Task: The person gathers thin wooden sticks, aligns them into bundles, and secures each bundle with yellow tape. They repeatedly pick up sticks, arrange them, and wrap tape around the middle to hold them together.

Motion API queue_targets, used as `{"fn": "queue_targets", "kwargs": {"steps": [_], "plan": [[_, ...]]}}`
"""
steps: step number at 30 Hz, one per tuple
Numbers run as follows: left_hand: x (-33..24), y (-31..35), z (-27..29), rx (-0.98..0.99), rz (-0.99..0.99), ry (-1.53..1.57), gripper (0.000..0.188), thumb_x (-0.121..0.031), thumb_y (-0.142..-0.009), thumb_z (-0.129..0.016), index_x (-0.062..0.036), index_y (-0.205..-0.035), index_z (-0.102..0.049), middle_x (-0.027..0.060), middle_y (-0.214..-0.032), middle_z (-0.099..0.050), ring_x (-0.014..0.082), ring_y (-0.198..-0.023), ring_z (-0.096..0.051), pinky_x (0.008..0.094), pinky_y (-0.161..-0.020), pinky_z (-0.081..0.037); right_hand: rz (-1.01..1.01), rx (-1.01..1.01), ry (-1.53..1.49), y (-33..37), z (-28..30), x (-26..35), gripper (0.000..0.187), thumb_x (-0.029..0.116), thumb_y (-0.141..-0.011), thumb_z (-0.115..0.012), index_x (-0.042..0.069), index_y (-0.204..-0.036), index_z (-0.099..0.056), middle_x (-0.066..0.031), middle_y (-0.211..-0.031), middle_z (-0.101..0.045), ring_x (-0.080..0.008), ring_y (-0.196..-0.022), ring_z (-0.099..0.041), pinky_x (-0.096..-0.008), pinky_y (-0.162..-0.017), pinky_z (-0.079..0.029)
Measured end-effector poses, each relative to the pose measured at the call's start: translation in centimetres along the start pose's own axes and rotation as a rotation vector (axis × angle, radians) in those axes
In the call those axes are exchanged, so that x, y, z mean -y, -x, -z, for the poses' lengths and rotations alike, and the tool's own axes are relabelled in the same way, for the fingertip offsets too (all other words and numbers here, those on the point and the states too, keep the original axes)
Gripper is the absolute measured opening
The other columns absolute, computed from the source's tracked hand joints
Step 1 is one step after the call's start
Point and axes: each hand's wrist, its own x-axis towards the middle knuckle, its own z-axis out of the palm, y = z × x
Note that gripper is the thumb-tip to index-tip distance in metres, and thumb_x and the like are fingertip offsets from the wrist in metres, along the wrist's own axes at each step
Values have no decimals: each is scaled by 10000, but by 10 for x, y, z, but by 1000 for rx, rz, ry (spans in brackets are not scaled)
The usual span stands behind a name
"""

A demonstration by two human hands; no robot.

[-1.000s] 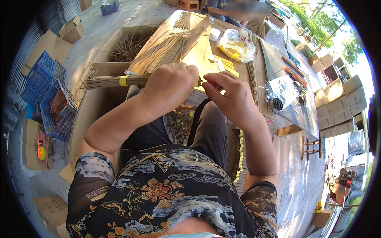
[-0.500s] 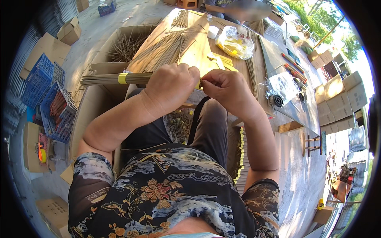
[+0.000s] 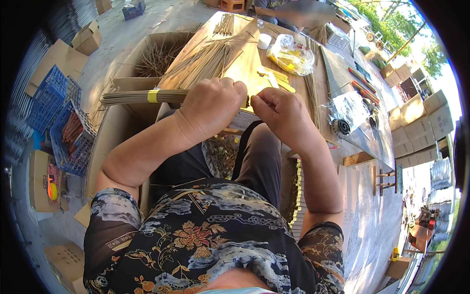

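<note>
My left hand (image 3: pixel 211 107) is wrapped around a bundle of thin brown sticks (image 3: pixel 127 97), which reaches out to the left past the edge of a cardboard box. A yellow band (image 3: pixel 153 96) circles the bundle near its middle. At the bundle's right end, half hidden by my fist, shows a bit of yellow. My right hand (image 3: pixel 279 109) is closed just right of that end, thumb against curled fingers, a small gap from my left fist. A small dark thing shows at its fingertips; whether it is held or part of the bundle I cannot tell.
Loose thin sticks (image 3: pixel 208 59) cover the wooden table (image 3: pixel 247 61). Yellow strips (image 3: pixel 276 78), a plastic bag of yellow pieces (image 3: pixel 292 55) and a white cup (image 3: pixel 264 41) lie beyond my hands. Left stand blue crates (image 3: pixel 49 98) and an open cardboard box (image 3: pixel 110 142). Another person (image 3: pixel 279 12) sits opposite.
My right hand's fingers have curled in tighter, and it has drawn slightly right, away from the bundle's end. My left hand keeps its grip on the bundle.
</note>
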Motion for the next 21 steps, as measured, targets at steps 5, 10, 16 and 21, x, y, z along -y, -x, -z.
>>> {"fn": "queue_targets", "kwargs": {"steps": [5, 10, 16, 21], "plan": [[2, 0, 2, 20, 46, -10, 100, -61, -705, -554, -55, -731, -458, 85, -630, -515, 252, -557, -555, 343, -510, -462, -4, 45, 14, 6, 8, 5, 168, 152, -750, -571, -14, -728, -586, -168, -669, -568, -319, -608, -565, -353, -589, -457], [1, -2, 2, 17, 17, 7, 111, -66, -702, -564, -54, -740, -460, 86, -639, -519, 258, -568, -558, 347, -522, -464, 9, 28, -52, 5, 0, 2, 155, 143, -757, -560, -6, -765, -603, -170, -693, -581, -315, -632, -579, -347, -600, -462], [1, -1, 2, 16, -2, 38, 132, -65, -694, -572, -54, -748, -452, 83, -637, -514, 255, -587, -559, 344, -533, -463, 6, 62, -103, 4, -1, 1, 131, 109, -755, -552, -16, -758, -593, -172, -691, -581, -318, -632, -579, -342, -591, -462], [0, -2, 1, 22, 4, 34, 150, -68, -686, -582, -53, -754, -449, 77, -643, -513, 251, -605, -561, 343, -540, -463, 75, 4, -50, 4, -5, -2, 103, 87, -738, -549, -14, -718, -563, -169, -674, -569, -324, -619, -571, -356, -581, -460]]}}
